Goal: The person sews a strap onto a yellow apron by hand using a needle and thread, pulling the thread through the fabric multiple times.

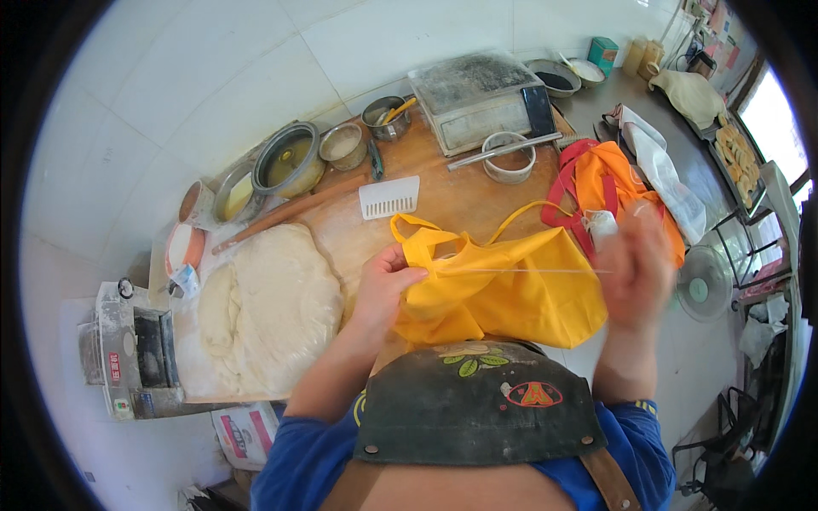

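Note:
A bright yellow cloth piece with narrow straps hangs in folds before me, over the table's front edge; I cannot tell whether it is an apron or a bag. My left hand is closed, pinching its strap end between thumb and fingers. From that spot a pale thread runs taut to the right. My right hand, raised and smeared by motion, is drawn up around the thread's far end. Any needle there is too blurred to see. Behind it lie an orange cloth with red straps and a small white spool-like thing.
A large mound of dough under clear film lies at left, beside a rolling pin. Farther back are a white scraper, metal pots and a dusty scale. A fan stands right; a machine stands left.

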### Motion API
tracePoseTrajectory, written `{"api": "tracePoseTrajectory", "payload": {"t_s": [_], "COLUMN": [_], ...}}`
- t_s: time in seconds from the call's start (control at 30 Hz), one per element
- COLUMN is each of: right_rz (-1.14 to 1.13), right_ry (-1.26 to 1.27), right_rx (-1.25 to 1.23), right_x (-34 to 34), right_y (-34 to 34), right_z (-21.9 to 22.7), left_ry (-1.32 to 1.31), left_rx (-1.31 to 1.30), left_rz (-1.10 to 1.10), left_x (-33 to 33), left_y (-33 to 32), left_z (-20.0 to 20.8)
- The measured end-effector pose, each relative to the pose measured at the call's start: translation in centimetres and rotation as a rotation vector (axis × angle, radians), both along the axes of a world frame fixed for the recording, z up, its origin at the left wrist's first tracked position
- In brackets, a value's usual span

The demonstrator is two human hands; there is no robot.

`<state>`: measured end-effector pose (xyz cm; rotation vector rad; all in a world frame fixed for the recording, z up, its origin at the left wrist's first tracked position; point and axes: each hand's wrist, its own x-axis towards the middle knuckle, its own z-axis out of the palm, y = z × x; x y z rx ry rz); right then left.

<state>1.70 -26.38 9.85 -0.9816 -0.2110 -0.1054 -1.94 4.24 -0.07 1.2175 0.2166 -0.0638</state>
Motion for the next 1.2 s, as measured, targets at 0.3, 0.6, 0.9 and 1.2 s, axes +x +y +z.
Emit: {"api": "tracePoseTrajectory", "payload": {"t_s": [0.3,0.6,0.9,1.2], "right_rz": [-0.514,0.07,0.116,0.086], "right_ry": [-0.074,-0.498,-0.603,-0.583], "right_rx": [-0.269,-0.887,-1.016,-1.059], "right_x": [-2.2,-0.4,-0.3,-0.5], "right_y": [-15.0,7.0,9.5,10.7], "right_z": [0.7,-7.6,-8.9,-9.8], "left_ry": [-0.131,-0.103,-0.078,-0.15], "left_rx": [0.186,0.3,0.348,0.762], "left_rz": [0.053,-0.166,-0.166,-0.04], "left_x": [1.0,0.7,-0.3,-1.0], "left_y": [-0.4,-1.3,-0.1,-1.4], "left_z": [-0.2,2.6,2.7,2.6]}}
